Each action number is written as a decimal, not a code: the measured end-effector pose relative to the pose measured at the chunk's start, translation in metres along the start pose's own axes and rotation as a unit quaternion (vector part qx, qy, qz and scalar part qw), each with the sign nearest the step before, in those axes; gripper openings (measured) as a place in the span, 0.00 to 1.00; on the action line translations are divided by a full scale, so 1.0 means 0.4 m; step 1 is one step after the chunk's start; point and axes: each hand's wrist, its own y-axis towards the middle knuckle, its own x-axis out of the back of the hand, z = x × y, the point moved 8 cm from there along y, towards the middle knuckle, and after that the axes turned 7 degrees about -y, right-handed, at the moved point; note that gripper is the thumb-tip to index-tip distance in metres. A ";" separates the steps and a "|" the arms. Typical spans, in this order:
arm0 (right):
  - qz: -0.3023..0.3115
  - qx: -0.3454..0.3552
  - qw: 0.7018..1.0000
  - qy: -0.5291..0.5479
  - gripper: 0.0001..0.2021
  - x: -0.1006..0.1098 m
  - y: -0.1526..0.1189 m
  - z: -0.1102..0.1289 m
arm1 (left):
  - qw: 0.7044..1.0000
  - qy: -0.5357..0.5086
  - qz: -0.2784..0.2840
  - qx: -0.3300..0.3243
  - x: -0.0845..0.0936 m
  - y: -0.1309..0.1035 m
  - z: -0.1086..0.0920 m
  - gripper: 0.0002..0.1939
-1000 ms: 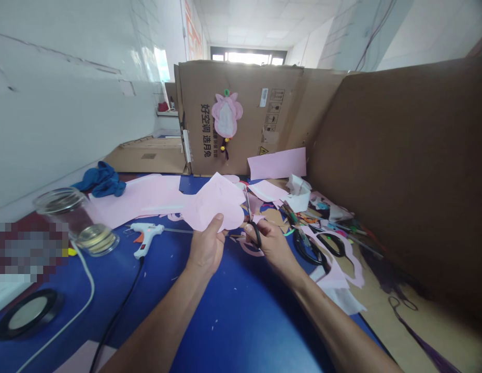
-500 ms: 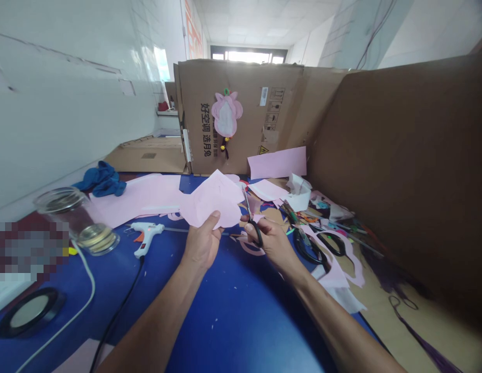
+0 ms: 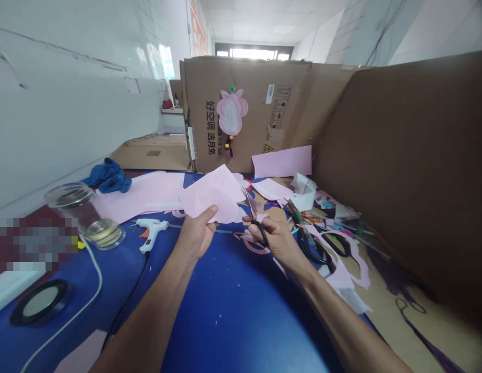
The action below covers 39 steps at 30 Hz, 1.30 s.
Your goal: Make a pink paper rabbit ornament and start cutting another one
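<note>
Between thumb and fingers, my left hand (image 3: 198, 233) pinches a piece of pink paper (image 3: 213, 194), partly cut with rounded lobes and a pointed top. My right hand (image 3: 274, 235) has its fingers in the handles of black-handled scissors (image 3: 260, 231). Their blades point up and away, close by the paper's right edge; I cannot tell whether they touch it. Pink offcuts (image 3: 256, 248) lie on the blue table just beyond and below the hands.
At left are a white glue gun (image 3: 152, 230), a glass jar (image 3: 83, 212), black tape (image 3: 39, 303) and a blue cloth (image 3: 108, 176). Clutter with large scissors (image 3: 314, 248) lies right. Cardboard (image 3: 295, 114) stands behind, bearing a pink flower-shaped ornament (image 3: 232, 111).
The pink paper has turned a little in my left hand, and the scissors have shifted slightly away from its edge. The whole view has swung slightly left.
</note>
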 end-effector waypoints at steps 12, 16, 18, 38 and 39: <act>0.023 0.001 1.000 0.022 0.32 -0.008 0.000 -0.010 | 1.000 0.007 0.017 0.007 0.009 0.010 -0.009 0.42; 0.031 0.000 0.999 0.026 0.34 -0.012 0.000 -0.007 | 1.000 0.005 0.016 0.009 0.010 0.011 -0.010 0.42; 0.036 0.000 0.999 0.026 0.33 -0.013 0.000 -0.009 | 1.000 0.007 0.014 0.010 0.012 0.012 -0.011 0.42; 0.075 -0.001 0.997 -0.001 0.33 -0.019 -0.006 -0.009 | 0.997 0.040 0.063 0.032 0.031 0.030 -0.045 0.43; 0.078 -0.003 0.997 -0.003 0.32 -0.020 -0.007 -0.009 | 0.996 0.041 0.066 0.032 0.031 0.030 -0.047 0.43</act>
